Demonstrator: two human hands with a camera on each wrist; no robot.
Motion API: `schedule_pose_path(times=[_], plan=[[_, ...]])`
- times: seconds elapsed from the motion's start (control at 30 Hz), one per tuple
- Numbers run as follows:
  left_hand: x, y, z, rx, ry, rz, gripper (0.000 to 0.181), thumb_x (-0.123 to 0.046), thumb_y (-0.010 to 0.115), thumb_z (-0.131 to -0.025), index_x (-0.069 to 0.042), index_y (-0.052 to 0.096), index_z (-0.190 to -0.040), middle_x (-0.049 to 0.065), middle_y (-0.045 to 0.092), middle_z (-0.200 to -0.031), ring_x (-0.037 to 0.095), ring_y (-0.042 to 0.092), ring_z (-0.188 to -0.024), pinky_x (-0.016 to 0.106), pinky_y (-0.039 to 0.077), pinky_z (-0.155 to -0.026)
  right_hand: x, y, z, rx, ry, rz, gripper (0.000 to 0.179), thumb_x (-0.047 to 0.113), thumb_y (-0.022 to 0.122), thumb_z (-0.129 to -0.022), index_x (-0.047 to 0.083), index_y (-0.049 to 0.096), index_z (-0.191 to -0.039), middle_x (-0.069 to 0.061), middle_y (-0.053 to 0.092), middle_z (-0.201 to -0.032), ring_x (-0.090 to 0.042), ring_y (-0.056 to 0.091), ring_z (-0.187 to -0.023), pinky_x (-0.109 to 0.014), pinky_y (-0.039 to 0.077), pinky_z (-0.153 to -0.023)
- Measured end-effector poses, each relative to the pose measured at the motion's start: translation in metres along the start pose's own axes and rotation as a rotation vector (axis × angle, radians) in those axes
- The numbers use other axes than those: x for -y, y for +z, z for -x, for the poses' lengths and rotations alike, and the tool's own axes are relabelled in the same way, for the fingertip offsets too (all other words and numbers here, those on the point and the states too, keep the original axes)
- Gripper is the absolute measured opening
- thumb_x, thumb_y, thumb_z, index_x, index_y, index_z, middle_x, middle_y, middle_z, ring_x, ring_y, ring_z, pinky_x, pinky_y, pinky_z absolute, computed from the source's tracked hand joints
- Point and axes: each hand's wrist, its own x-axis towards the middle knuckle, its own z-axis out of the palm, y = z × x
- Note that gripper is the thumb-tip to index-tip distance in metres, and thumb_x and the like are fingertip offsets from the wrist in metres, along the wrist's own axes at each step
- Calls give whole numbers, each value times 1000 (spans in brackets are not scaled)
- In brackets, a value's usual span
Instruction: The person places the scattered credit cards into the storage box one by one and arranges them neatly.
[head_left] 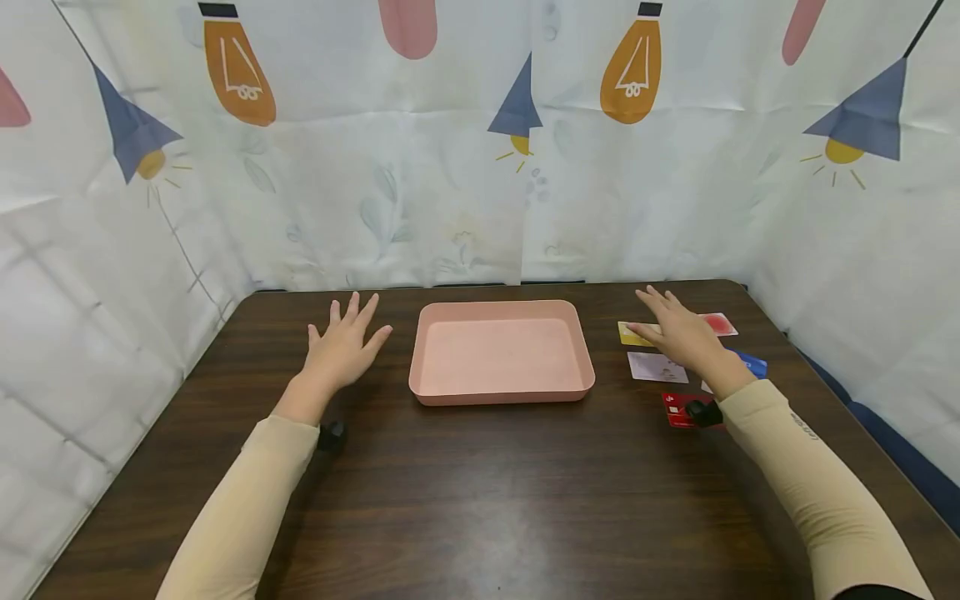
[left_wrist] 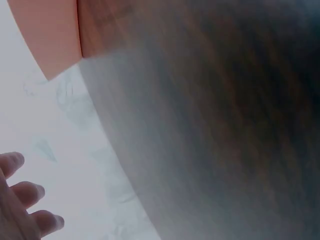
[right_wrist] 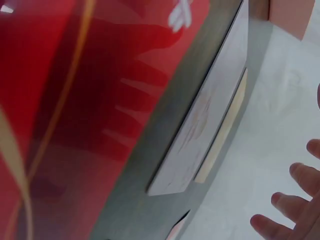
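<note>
A shallow pink tray (head_left: 502,397) lies at the back middle of the dark wooden table. To its left my left hand (head_left: 341,350) holds nothing, its fingers spread. On the tray's other side my right hand (head_left: 686,333) is stretched over a group of cards, fingers straight and nothing held. Beneath and around it lie a yellow card (head_left: 630,335), a pale lilac card (head_left: 657,367), a red-and-white card (head_left: 720,324) and a blue card (head_left: 754,365). A red card (right_wrist: 115,100) lies nearest the wrist, large in the right wrist view. The right forearm partly hides the cards.
Patterned white cloth (head_left: 450,200) hangs behind the table (head_left: 480,492) and along both sides. Small black wrist cameras (head_left: 332,435) are worn at both cuffs. Dark blue fabric (head_left: 885,425) shows beyond the table's right edge.
</note>
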Motion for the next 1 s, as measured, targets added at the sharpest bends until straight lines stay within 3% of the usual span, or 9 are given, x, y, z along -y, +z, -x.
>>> schedule_pose_path(times=[0.43, 0.7, 1.0], plan=[[-14, 6, 6, 22, 71, 1, 79, -64, 29, -106, -17, 9, -167, 19, 0, -170, 47, -4, -153, 81, 2, -109, -17, -1, 3, 74, 79, -134, 81, 47, 57, -105, 7, 20, -164, -29, 19, -164, -52, 15, -150, -75, 27, -107], [-21, 8, 11, 33, 102, 9, 72, -53, 37, -109, -18, 12, -167, 18, 2, -170, 48, 0, -153, 80, 4, -109, -24, 0, 2, 56, 75, -198, 79, 38, 64, -103, 3, 24, -162, -36, 32, -156, -57, 38, -137, -71, 34, -107], [-28, 13, 19, 60, 152, -7, 71, -47, 42, -110, -17, 14, -167, 16, 5, -171, 47, 5, -153, 79, 8, -110, -33, -2, 3, 76, 91, -284, 66, 32, 63, -104, -4, 38, -154, -37, 44, -147, -54, 50, -129, -67, 45, -100]])
